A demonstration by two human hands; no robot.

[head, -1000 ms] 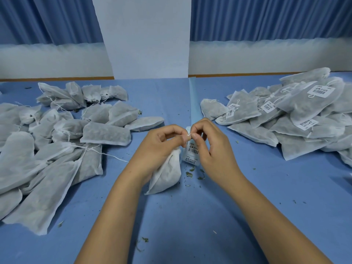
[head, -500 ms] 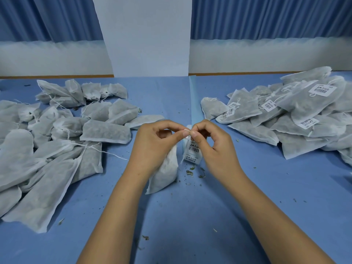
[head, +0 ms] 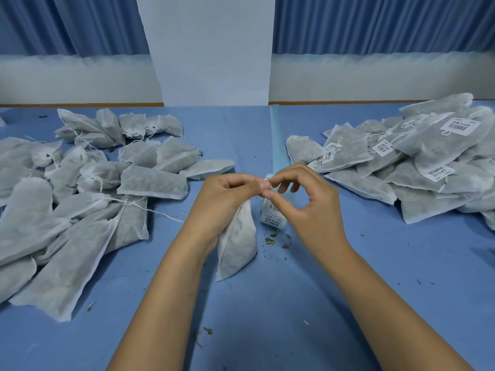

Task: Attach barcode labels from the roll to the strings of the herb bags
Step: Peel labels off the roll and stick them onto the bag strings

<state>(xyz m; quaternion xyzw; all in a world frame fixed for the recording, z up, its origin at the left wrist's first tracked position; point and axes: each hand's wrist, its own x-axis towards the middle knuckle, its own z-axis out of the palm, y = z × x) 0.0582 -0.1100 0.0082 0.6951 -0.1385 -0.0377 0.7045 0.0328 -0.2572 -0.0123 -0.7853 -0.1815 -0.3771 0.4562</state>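
A white herb bag [head: 237,242] hangs from my left hand [head: 227,196] over the middle of the blue table, its lower end touching the cloth. My left thumb and forefinger pinch its top, probably the string. My right hand [head: 308,202] meets them, thumb and forefinger pinching at the same spot, its other fingers spread. Under my right hand a strip of barcode labels [head: 272,216] hangs down to the table. The string itself is hidden between my fingertips.
A heap of bags without labels [head: 80,188] covers the left of the table. A heap of bags with barcode labels [head: 417,159] lies at the right. Loose herb crumbs [head: 276,241] dot the cloth. A white pillar [head: 211,49] stands behind.
My hands stay together at the same spot. My right hand's outer fingers have opened and spread away from the pinch. The view has shifted slightly.
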